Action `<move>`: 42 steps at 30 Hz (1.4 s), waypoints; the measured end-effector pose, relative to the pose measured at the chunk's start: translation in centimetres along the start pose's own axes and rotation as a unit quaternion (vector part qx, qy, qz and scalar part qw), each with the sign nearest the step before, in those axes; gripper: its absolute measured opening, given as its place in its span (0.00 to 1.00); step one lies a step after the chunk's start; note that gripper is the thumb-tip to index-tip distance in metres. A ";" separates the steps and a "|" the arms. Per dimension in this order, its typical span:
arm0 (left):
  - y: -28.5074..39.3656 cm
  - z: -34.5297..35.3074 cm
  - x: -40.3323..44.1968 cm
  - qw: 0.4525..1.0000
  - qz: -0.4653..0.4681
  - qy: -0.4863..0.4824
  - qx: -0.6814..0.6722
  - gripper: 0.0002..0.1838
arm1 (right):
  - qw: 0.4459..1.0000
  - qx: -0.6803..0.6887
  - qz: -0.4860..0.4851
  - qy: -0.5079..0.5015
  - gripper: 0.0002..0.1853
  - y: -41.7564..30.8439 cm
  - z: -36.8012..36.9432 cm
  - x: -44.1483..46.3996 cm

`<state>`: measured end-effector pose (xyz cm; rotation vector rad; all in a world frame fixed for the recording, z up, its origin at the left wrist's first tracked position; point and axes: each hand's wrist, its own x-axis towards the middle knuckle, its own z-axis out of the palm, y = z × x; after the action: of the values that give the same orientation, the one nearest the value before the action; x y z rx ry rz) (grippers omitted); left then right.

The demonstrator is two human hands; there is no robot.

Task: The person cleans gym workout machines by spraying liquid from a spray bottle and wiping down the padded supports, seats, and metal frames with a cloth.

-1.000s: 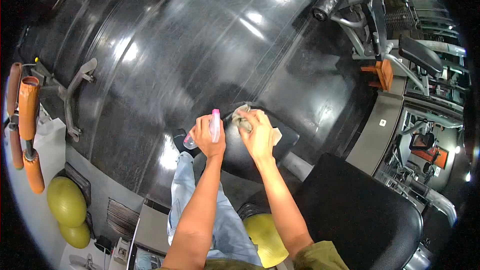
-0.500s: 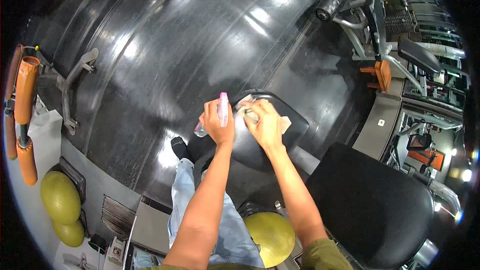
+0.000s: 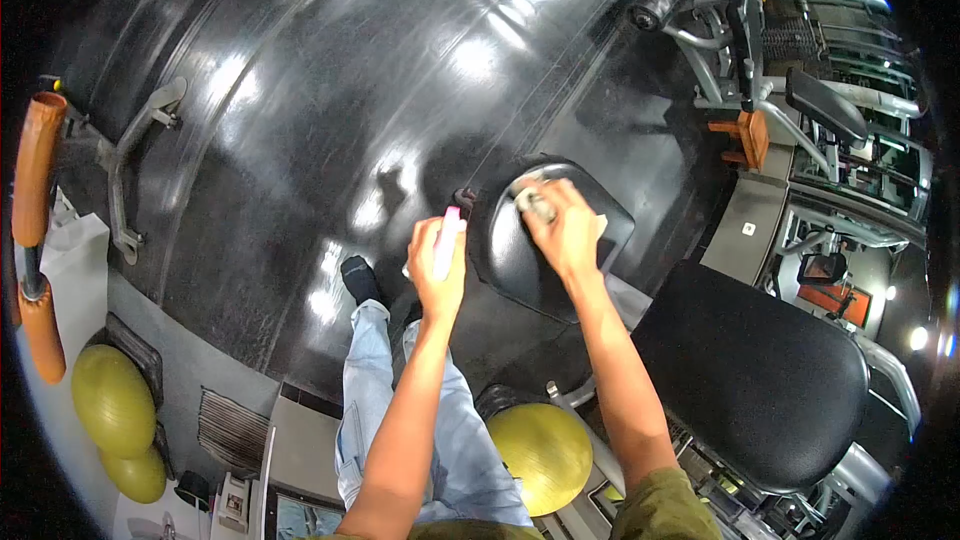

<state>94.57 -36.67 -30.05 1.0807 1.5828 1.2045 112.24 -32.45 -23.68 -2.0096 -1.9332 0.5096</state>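
A spray bottle (image 3: 447,245) with a pink tip is held upright in my left hand (image 3: 436,270), its fingers wrapped round it, to the left of a black padded seat (image 3: 515,260). Bunched in my right hand (image 3: 567,232) is a pale cloth (image 3: 538,202), pressed on the upper part of that seat. Part of the cloth shows past the right side of the hand. The lower part of the bottle is mostly hidden behind my left hand.
A larger black pad (image 3: 750,375) lies at the right. Below sits a green ball (image 3: 542,458); more green balls (image 3: 113,400) are at the left. Orange padded handles (image 3: 40,170) stand at the left edge, gym machines (image 3: 745,40) at upper right. My foot (image 3: 360,280) is on the dark floor.
The small seat appears further up and right in view. My right hand with the cloth has moved right and slightly up; my left hand with the bottle is now farther from it.
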 end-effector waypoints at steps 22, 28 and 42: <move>-1.0 -9.5 -1.1 0.989 -0.115 -0.093 0.009 0.07 | 0.848 -0.294 -0.156 -0.412 0.18 -4.9 1.9 8.4; -1.5 -10.9 -1.5 0.992 -0.098 -0.083 0.014 0.07 | 0.894 -0.305 -0.041 -0.325 0.16 -4.1 0.2 10.0; -1.4 -12.7 -1.8 0.989 -0.108 -0.100 0.032 0.07 | 0.940 -0.216 -0.159 -0.211 0.19 -2.5 -0.2 3.0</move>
<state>82.73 -41.65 -28.97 1.0066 1.5458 0.8792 110.17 -29.37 -22.43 -1.8670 -2.7811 0.4931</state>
